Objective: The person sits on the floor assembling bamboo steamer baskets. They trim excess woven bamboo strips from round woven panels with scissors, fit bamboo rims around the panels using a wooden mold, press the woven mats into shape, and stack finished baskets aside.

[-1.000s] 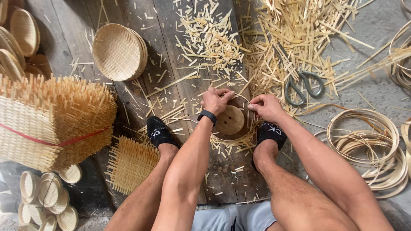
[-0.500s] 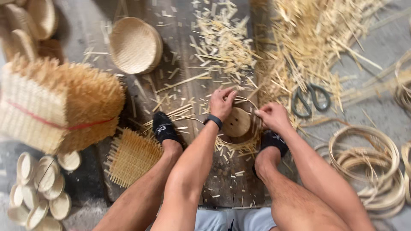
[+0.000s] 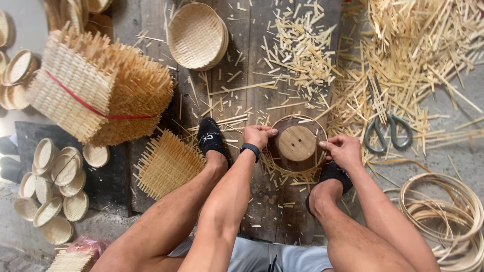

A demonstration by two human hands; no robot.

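Since the earlier frame the view has slid down and to the right, so the round woven bamboo tray point(image 3: 196, 35) now sits near the top at 12 o'clock, while both hands stay clamped on the same work between the feet. The round wooden disc mould ringed by a thin bamboo hoop point(image 3: 296, 143) lies on the dark plank floor point(image 3: 252, 65), just right of centre. The left hand point(image 3: 258, 136) presses on the hoop's rim at 9 o'clock, fingers curled over it; the right hand point(image 3: 343, 150) pinches the rim at 3 o'clock, fingers narrow and closed on the hoop. A black-socked foot point(image 3: 212, 138) rests to the left of the mould, and the other foot point(image 3: 330, 174) is tucked at its 4 o'clock.

Judging by the grip, the hoop is being seated around the mould; even pressure from both sides, with the thumbs keeping the strip flat against the wood, should keep it round.

Grey-handled scissors point(image 3: 387, 132) lie at 3 o'clock among loose bamboo splints point(image 3: 403, 60). A tied bundle of woven bamboo mats point(image 3: 96, 95) stands at 10 o'clock, coiled bamboo hoops point(image 3: 443, 211) at 4 o'clock.
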